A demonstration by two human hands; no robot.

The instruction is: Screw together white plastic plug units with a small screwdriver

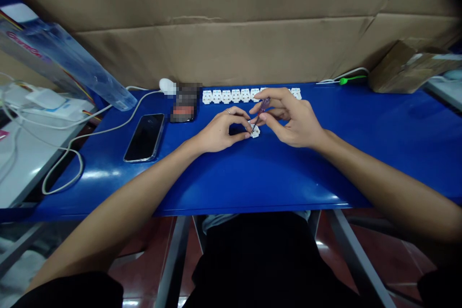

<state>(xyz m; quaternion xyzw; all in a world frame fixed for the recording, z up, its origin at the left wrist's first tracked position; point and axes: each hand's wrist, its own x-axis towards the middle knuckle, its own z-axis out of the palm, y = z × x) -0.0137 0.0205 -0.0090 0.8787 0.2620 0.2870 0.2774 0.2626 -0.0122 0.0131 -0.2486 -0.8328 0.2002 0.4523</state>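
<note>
left hand (223, 131) pinches white part (256, 132), right hand (299, 121) grips screwdriver (264, 105) — pink lettering (27, 47) blurred.

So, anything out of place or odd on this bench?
One thing: the thin white cable lies in a loose loop on the glossy blue tabletop, left of the black-screened phone. It looks untidy against the straight row of small white blocky parts. No spill visible.

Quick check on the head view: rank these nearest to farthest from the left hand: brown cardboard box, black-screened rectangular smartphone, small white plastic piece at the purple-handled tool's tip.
1. Small white plastic piece: at the left hand, just to its right.
2. Black-screened rectangular smartphone: flat on the blue table, to the hand's left.
3. Brown cardboard box: far right, toward the back.
</note>
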